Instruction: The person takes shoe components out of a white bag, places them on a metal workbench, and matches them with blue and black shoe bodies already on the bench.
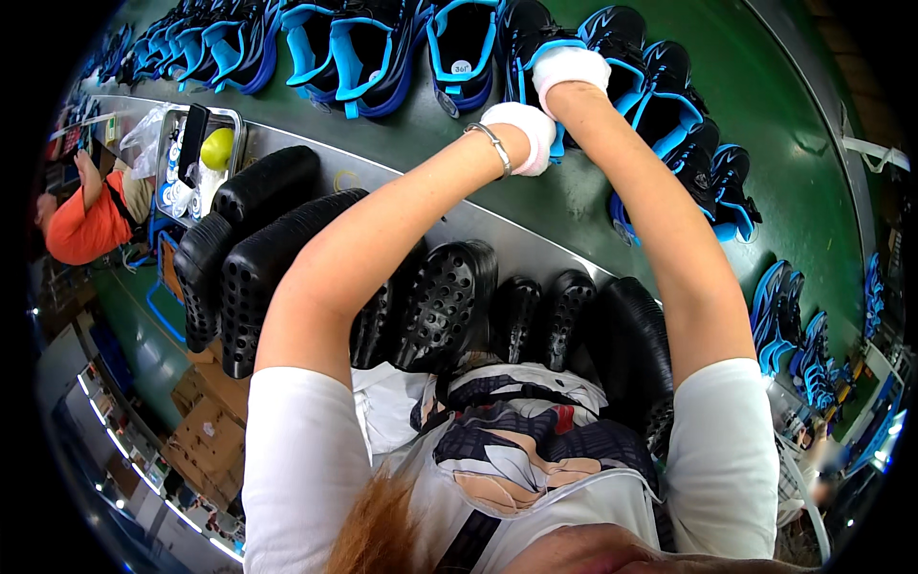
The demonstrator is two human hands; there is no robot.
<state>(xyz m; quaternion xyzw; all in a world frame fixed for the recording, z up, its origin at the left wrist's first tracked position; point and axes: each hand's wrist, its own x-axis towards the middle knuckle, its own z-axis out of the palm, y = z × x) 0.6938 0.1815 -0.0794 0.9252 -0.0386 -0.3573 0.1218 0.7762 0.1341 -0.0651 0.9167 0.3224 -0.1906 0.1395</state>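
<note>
Both my arms reach forward over a green surface to black-and-blue sneakers. My right hand [571,73], in a white glove, is at the opening of a sneaker [525,27] with a bright blue lining. Just below and to the left, my left hand [525,134], also white-gloved and with a silver bracelet at the wrist, is beside the same sneaker's near end. The fingers of both hands are hidden by the gloves and the sneaker, so their grip does not show. More sneakers [368,59] stand close on the left, and others [669,100] on the right.
Black shoe-shaped forms with round holes [448,306] line the metal edge [492,225] nearest me. A metal tray [237,134] at the left holds a yellow-green ball-shaped thing [217,149] and small items. A person in orange [86,218] is beyond it; cardboard boxes [206,430] lie lower left.
</note>
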